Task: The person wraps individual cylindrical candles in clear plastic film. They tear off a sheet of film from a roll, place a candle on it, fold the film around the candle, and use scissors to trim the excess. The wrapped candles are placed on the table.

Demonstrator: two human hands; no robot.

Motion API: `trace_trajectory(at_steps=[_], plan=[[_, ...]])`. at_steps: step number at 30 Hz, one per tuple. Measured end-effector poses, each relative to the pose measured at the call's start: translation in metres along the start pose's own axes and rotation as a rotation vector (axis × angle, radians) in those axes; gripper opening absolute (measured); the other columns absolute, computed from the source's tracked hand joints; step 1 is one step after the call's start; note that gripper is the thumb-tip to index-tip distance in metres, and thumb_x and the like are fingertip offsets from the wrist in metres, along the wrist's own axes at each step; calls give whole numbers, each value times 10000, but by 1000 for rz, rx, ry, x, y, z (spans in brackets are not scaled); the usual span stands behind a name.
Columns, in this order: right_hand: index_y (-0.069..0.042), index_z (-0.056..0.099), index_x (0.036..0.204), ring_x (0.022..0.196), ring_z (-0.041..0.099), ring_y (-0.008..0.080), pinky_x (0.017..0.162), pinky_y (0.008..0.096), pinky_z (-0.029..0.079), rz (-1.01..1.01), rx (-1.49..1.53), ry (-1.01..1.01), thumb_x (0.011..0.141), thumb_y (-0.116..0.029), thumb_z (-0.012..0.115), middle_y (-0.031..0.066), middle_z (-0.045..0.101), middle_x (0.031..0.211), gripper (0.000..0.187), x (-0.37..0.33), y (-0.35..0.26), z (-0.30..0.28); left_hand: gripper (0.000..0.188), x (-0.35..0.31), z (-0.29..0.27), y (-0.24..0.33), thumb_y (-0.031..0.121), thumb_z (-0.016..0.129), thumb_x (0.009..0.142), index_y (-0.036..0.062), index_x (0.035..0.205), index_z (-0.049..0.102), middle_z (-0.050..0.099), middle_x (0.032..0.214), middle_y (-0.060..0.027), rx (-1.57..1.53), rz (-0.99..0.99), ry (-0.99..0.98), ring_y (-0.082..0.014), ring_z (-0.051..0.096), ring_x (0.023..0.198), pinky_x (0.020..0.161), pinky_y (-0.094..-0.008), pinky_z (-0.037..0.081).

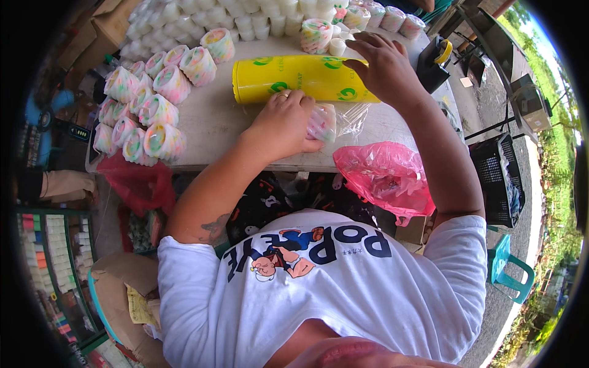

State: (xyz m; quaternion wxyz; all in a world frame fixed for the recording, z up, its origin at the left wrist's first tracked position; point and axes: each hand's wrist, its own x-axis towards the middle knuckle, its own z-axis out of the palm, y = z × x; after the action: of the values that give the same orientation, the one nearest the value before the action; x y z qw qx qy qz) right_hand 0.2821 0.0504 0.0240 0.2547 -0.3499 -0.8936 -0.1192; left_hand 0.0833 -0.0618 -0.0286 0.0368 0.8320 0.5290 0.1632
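Observation:
A yellow cling wrap box [288, 76] lies lengthwise across the table before me. Just at its near side, my left hand [282, 126] is closed round a small film-wrapped bundle [322, 122] with pink and pale colours showing through. Loose clear film [353, 118] stretches from the bundle's right side along the box. Over the right end of the box is my right hand [386, 64], its fingers bent a little and apart, with nothing plainly held. My left fingers partly hide the bundle.
Wrapped colourful bundles [162, 113] are piled at the left, and white cups [184, 24] are stacked at the back. A pink plastic bag [386, 178] hangs at the near edge, a red bag [141, 184] at left. A black crate [500, 178] and green stool [509, 270] stand right.

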Motion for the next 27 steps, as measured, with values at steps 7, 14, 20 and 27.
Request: trace_trajectory(at_steps=[7,14,20,27], plan=[[5,610,1016,985,594,341,855,393,469,607,-14,-630,753,-161,691,178,619,1028,321,-131,70,-62,730,-12,9,3,269,811,635,-57,1178,448,485,1202,-277,-123,33,96,-404,488,1153,1008,-418,389],[-1,616,984,961,608,349,826,423,472,715,-64,-695,710,-127,664,206,639,973,306,-158,84,-49,741,-14,14,3,267,812,637,-54,1188,434,447,1261,-305,-121,37,114,-434,451,1199,1032,-429,372],[8,573,1043,804,589,211,746,312,473,784,278,-715,680,-96,739,119,619,889,412,-141,125,-77,743,-14,15,0,267,813,628,-40,1193,440,447,1261,-298,-136,54,127,-432,455,1190,1030,-437,370],[-92,624,1082,831,604,159,728,287,461,399,244,-1132,791,-417,717,43,676,924,446,-130,156,-67,735,-13,18,-3,302,797,640,-34,1198,456,453,1269,-270,-126,49,139,-420,442,1201,1041,-437,354]])
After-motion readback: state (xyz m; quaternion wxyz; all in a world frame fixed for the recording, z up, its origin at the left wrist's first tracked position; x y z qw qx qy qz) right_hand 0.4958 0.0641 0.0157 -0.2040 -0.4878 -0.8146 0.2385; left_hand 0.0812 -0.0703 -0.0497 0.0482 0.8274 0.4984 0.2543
